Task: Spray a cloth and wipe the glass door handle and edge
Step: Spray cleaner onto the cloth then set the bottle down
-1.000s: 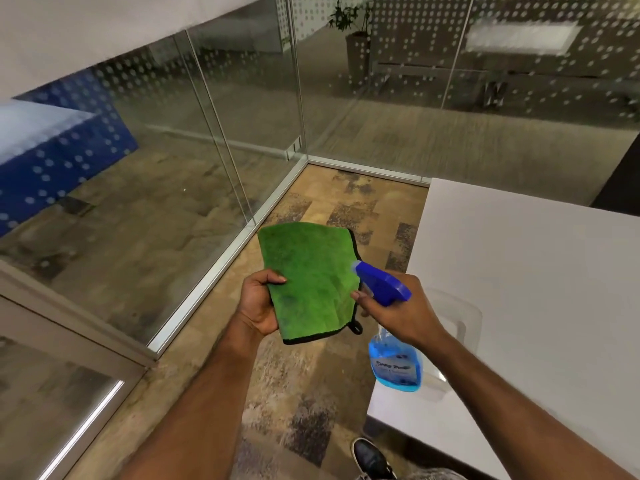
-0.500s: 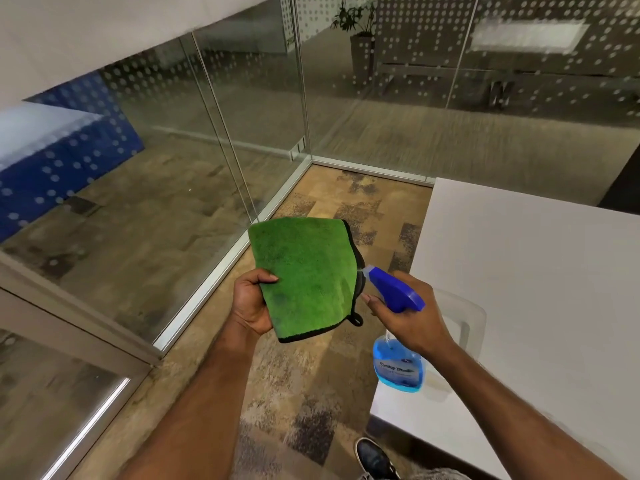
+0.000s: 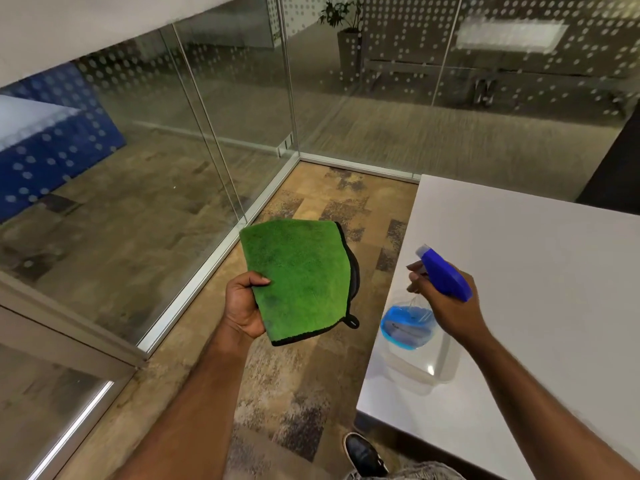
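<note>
Two hands, read left to right. Your left hand (image 3: 244,306) pinches the green cloth (image 3: 299,282) by its left edge, face tilted up toward you. Your right hand (image 3: 446,303) wraps the spray bottle (image 3: 414,320), nozzle aimed left at the cloth but well apart from it, above the white table (image 3: 536,306). No door handle is in view; the bottle's base blurs against the tabletop.

Fuzzy green cloth (image 3: 298,275); glossy clear plastic spray bottle (image 3: 412,323); smooth matt white table (image 3: 536,306); shiny glass wall (image 3: 156,150) upper left.
</note>
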